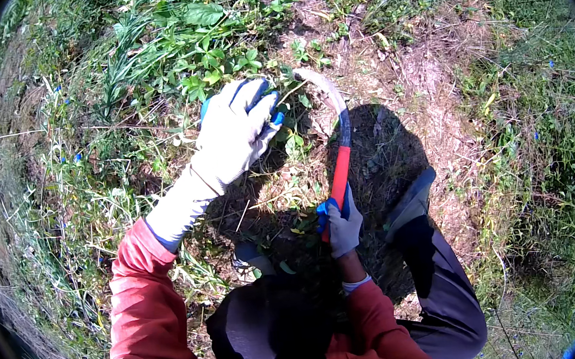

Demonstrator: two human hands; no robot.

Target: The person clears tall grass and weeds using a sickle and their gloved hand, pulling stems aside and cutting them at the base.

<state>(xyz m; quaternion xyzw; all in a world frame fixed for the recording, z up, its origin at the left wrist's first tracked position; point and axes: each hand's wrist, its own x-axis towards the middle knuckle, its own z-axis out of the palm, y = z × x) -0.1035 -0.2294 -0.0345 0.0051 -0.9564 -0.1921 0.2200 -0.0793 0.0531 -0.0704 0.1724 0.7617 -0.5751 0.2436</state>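
Observation:
My right hand [343,226], in a white glove with blue coating, grips the red handle [340,173] of a sickle. Its curved blade [327,87] arcs up and to the left, dark near the handle and pale toward the tip, close above the ground. My left hand [240,118], gloved the same way, is curled over low green weeds [208,71] just left of the blade. A thin yellowish stem [292,91] runs between its fingertips and the blade. The palm is hidden, so whether the fingers hold stems cannot be seen.
Bare, straw-strewn soil [430,78] stretches to the right of the sickle. Long grass blades [119,60] lean at the upper left. Dense weeds [541,161] grow along the right side. My bent leg [449,288] and shoe [411,200] are at lower right, beside my shadow.

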